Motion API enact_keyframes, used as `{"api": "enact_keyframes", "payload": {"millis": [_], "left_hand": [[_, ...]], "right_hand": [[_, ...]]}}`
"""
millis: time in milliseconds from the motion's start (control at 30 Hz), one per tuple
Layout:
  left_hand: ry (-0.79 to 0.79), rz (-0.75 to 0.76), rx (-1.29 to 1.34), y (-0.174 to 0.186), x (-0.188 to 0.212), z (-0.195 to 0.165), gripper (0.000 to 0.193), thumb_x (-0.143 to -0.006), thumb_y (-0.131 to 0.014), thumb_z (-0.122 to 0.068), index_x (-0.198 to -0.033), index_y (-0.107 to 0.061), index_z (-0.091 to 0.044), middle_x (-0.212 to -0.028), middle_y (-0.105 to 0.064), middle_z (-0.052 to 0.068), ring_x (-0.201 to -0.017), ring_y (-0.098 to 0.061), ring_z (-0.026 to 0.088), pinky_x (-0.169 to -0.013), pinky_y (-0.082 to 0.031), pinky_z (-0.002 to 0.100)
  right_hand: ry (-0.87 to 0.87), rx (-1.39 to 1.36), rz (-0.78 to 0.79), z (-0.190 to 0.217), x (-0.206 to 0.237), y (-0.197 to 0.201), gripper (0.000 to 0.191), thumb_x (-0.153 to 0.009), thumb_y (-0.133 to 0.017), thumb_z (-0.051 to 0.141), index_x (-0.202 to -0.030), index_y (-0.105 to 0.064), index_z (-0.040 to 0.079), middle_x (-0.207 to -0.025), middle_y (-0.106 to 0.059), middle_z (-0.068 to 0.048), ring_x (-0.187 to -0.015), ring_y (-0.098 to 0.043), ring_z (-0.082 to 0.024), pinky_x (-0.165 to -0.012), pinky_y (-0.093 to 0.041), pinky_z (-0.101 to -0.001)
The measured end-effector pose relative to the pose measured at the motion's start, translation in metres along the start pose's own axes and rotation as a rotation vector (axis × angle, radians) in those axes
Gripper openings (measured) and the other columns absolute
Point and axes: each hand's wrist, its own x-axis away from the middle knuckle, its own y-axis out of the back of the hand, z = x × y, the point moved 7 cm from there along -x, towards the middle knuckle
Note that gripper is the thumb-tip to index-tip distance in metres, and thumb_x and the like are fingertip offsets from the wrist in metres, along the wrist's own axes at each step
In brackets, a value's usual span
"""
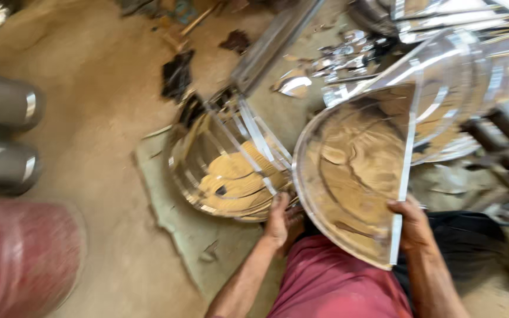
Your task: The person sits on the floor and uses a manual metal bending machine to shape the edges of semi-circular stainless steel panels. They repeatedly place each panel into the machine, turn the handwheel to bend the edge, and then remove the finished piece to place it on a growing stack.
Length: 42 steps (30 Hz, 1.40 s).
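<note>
Red shorts (331,282) on the person's lap are sitting closest to the lens, down at 6 o'clock. Right hand (410,227) is gripping the straight edge of a shiny half-round metal sheet (351,174), fingers clamped around its lower corner, so the sheet is tilting up at about 3 o'clock from centre and mirroring the sandy floor. Left hand (279,221) is resting at the sheet's curved rim, fingers curled down by the edge, touching it near 6 o'clock. Just beside it, toward 9 o'clock, a stack of similar polished pieces (228,171) is lying on a greenish mat (175,218). More bright metal scraps (349,59) are piling up at 1 o'clock. Grey pipes (4,132) and a red roll (22,253) are sitting well apart at 9 and 8 o'clock, pretty blurry.
</note>
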Motion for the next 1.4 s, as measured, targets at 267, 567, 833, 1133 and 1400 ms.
{"api": "enact_keyframes", "payload": {"millis": [267,567,833,1133,1400], "left_hand": [[-0.166,0.098,0.407,-0.104,-0.047,-0.013,0.079,-0.088,-0.068,-0.016,-0.157,-0.03,-0.019,-0.151,-0.048,0.003,-0.133,-0.051,0.024,-0.109,-0.044,0.043],[-0.42,0.285,0.187,-0.176,-0.124,-0.029,0.083,-0.092,-0.066,-0.001,-0.163,-0.024,-0.006,-0.16,-0.042,0.012,-0.142,-0.045,0.028,-0.121,-0.032,0.039],[-0.37,0.349,0.185,-0.192,-0.164,-0.039,0.077,-0.093,-0.066,-0.001,-0.161,-0.031,-0.005,-0.157,-0.046,0.012,-0.14,-0.047,0.028,-0.12,-0.035,0.038],[-0.366,0.474,0.187,-0.229,-0.172,-0.032,0.073,-0.094,-0.065,-0.001,-0.16,-0.034,-0.005,-0.155,-0.049,0.009,-0.137,-0.05,0.023,-0.117,-0.039,0.037],[-0.348,0.461,0.133,-0.197,-0.166,-0.037,0.073,-0.094,-0.063,-0.001,-0.161,-0.034,-0.005,-0.157,-0.046,0.008,-0.139,-0.048,0.021,-0.119,-0.037,0.036]], "right_hand": [[0.119,-0.207,0.113,0.03,-0.012,-0.017,0.054,-0.082,-0.065,-0.002,-0.135,-0.054,0.001,-0.119,-0.069,-0.014,-0.106,-0.07,-0.025,-0.094,-0.057,-0.0409],[0.201,-0.202,0.052,0.075,-0.024,-0.001,0.053,-0.093,-0.067,0.009,-0.143,-0.05,0.002,-0.132,-0.066,-0.013,-0.114,-0.069,-0.022,-0.1,-0.056,-0.0389],[0.682,1.214,-0.692,0.2,0.124,0.058,0.043,-0.096,-0.065,0.022,-0.135,-0.063,0.005,-0.108,-0.077,-0.015,-0.091,-0.077,-0.024,-0.078,-0.065,-0.0375],[0.434,1.782,-1.297,0.289,0.211,0.111,0.05,-0.104,-0.065,0.044,-0.131,-0.069,0.003,-0.113,-0.073,-0.016,-0.099,-0.067,-0.031,-0.095,-0.046,-0.0478],[0.532,1.748,-0.994,0.277,0.203,0.095,0.059,-0.106,-0.048,0.065,-0.109,-0.079,0.015,-0.164,-0.045,-0.015,-0.153,-0.027,-0.041,-0.117,-0.015,-0.0636]]}}
